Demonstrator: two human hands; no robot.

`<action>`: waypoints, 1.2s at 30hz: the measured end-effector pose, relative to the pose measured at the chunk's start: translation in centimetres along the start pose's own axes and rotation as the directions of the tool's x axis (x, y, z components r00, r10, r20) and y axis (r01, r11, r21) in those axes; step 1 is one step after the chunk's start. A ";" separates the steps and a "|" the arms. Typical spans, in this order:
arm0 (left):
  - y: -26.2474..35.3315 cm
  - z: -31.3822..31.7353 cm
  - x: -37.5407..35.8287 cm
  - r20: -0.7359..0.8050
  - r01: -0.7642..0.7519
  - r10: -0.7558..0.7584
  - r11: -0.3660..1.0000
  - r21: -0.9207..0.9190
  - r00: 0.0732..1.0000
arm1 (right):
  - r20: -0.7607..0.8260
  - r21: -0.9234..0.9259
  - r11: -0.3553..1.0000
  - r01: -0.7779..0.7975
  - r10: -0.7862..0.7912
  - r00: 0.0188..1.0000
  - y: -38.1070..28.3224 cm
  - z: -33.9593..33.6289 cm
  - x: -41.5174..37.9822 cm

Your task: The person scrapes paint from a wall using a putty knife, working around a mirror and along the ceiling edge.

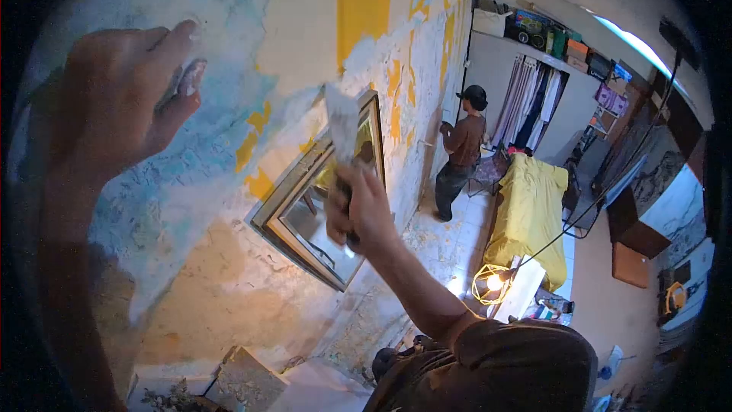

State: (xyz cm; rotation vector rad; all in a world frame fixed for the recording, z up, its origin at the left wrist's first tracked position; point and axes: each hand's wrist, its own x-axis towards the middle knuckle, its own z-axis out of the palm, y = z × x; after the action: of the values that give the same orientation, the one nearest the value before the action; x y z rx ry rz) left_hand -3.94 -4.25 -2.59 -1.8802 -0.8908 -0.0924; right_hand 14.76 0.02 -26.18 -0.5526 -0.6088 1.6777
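Note:
My left hand [137,95] is raised beside the peeling wall [191,137] at the upper left, fingers curled and whitish at the tips. Whatever it may hold is too small to tell. A scraper [343,123] with a pale, smeared blade points upward in my right hand [362,210], whose fingers wrap round its dark handle. Behind the scraper, a framed glass panel [316,221] sits tilted in view against the wall. Blue, white and yellow patches of old coating mark the wall around it.
Further back, a person [463,145] in a cap stands by the wall. A yellow-covered piece of furniture [530,217] and a lit caged lamp [494,282] are at the right. Boxes [577,53] line a high shelf, and debris [438,240] lies on the floor.

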 end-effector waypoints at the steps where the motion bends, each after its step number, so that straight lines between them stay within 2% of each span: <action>1: -0.1 0.3 -0.1 -0.016 0.004 -0.004 1.000 0.023 1.000 | -0.013 0.001 1.000 -0.005 0.005 1.000 0.0 0.0 0.1; 3: -0.2 0.4 0.0 -0.036 0.004 -0.002 0.999 0.050 0.999 | -0.005 0.030 0.999 -0.009 0.009 1.000 0.1 0.5 0.3; 5: -0.1 0.2 0.0 0.016 0.040 -0.041 0.998 0.046 0.999 | -0.008 0.025 1.000 0.000 0.000 1.000 0.3 0.2 -0.4; 7: 0.1 -0.1 0.1 0.029 0.047 -0.048 0.998 0.050 0.998 | 0.073 0.034 0.999 -0.030 0.027 0.997 0.3 -0.3 -1.2; 9: 0.2 -0.1 0.0 0.052 0.045 -0.047 0.998 0.040 0.998 | 0.021 0.009 0.998 -0.060 0.060 0.998 -1.1 0.5 -1.0; 11: -0.2 0.3 -0.1 0.030 0.042 -0.043 0.999 0.031 0.999 | 0.004 0.070 0.993 -0.093 0.093 0.996 -1.8 1.1 -0.6; 12: -0.4 0.4 -0.1 0.027 0.038 -0.038 0.999 0.034 0.999 | -0.023 0.087 0.996 -0.028 0.030 0.999 -1.1 1.1 -0.2; 15: -0.4 0.6 -0.2 -0.013 0.016 -0.015 0.995 0.098 1.000 | 0.007 0.057 0.998 -0.036 0.036 0.999 -1.3 -1.0 -0.4; 18: -0.3 0.4 -0.3 -0.006 0.017 -0.017 0.997 0.073 1.000 | 0.082 0.008 1.000 -0.006 0.005 0.997 -1.5 -2.3 -1.6; 20: -0.6 1.0 -0.5 -0.102 -0.025 0.033 0.996 0.081 0.994 | 0.069 -0.042 0.999 0.002 0.001 0.998 -1.4 -2.6 -1.6; 23: -1.0 1.4 -0.4 -0.071 -0.034 0.035 0.999 0.016 0.997 | 0.069 -0.095 0.995 0.022 -0.016 0.997 -1.4 -2.2 -1.2; 27: -2.0 1.8 -0.5 -0.086 -0.048 0.054 0.996 0.072 0.995 | 0.185 -0.158 0.982 0.099 -0.069 0.980 -0.9 -2.2 -0.1; 29: -1.2 1.0 -0.3 -0.158 -0.094 0.104 0.993 0.073 0.982 | 0.139 -0.239 0.962 0.134 -0.103 0.985 -0.4 -2.1 0.4; 31: -1.3 1.0 -0.1 -0.118 -0.070 0.073 0.997 0.031 0.990 | 0.156 -0.264 0.944 0.199 -0.161 0.974 0.4 -3.3 1.8; 33: -1.1 0.7 0.1 -0.073 -0.039 0.038 0.999 -0.015 0.997 | -0.027 -0.188 0.966 0.176 -0.185 0.982 0.2 -3.8 2.5; 36: -0.7 -0.1 0.3 -0.031 -0.016 0.016 1.000 0.000 0.999 | 0.038 -0.181 0.950 0.254 -0.251 0.967 -0.3 -4.3 2.4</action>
State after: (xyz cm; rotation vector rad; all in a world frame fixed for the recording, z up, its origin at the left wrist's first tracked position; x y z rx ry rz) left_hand -4.12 -3.96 -1.86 -1.8814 -0.8547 -0.1114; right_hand 17.35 2.81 -29.24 -0.5693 -0.8171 1.3926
